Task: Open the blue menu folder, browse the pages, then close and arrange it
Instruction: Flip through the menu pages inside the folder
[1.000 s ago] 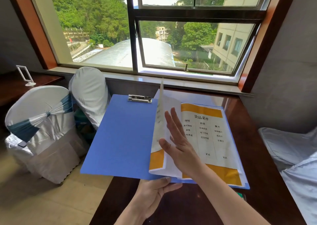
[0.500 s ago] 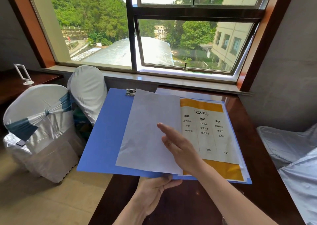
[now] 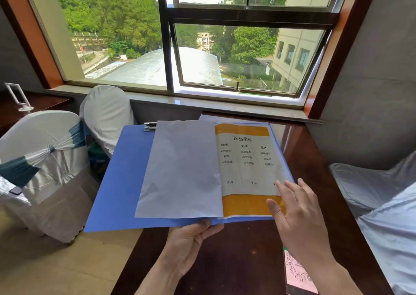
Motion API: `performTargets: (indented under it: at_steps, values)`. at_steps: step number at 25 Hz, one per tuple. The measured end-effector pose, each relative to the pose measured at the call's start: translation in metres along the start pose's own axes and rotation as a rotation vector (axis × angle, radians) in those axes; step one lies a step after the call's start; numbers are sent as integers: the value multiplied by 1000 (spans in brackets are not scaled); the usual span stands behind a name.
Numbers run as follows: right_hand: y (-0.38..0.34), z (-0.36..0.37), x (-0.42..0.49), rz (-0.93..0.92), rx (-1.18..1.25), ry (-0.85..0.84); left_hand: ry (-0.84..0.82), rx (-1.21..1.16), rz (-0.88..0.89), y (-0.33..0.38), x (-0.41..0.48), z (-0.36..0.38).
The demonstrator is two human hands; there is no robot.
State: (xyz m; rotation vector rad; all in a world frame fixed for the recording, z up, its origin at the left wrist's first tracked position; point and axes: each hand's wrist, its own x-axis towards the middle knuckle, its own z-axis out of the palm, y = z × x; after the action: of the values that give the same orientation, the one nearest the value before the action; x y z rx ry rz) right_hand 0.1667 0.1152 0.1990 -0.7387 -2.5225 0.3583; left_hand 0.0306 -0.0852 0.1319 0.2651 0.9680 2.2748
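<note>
The blue menu folder (image 3: 121, 182) lies open, its left cover hanging past the table's left edge. A turned page (image 3: 182, 170) rests blank side up on the left cover, below the metal clip (image 3: 150, 126). On the right side a white and orange drinks menu page (image 3: 245, 164) faces up. My left hand (image 3: 191, 243) grips the folder's near edge at the spine, thumb on top. My right hand (image 3: 299, 213) hovers with fingers spread over the lower right corner of the menu page, holding nothing.
The dark wooden table (image 3: 243, 254) runs to the window sill (image 3: 202, 103). A pink card in a clear stand (image 3: 297, 272) sits near my right forearm. Covered chairs (image 3: 45, 159) stand on the left, and grey covered seating (image 3: 382, 204) on the right.
The page that stood upright under my right hand has been laid flat to the left. My right hand has moved right, to the lower right corner of the menu page.
</note>
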Motion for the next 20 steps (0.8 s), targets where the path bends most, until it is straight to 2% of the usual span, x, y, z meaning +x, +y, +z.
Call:
performTargets:
  at_steps: [2,4,10,16,20]
  values:
    - [-1,1,-2,-3,-101,-9,-3,-15,1,-2,1,2]
    - [-6,3,-1,32,-102,-51,-2,-25,-4,-4,3,3]
    - [-19,12,0,92,19,-177,-14,-29,-12,-5,1,6]
    - [-42,20,9,195,211,-122,-25,-40,-11,-7,-3,6]
    - [-37,26,18,272,255,-179,-10,-40,-3,-4,-4,7]
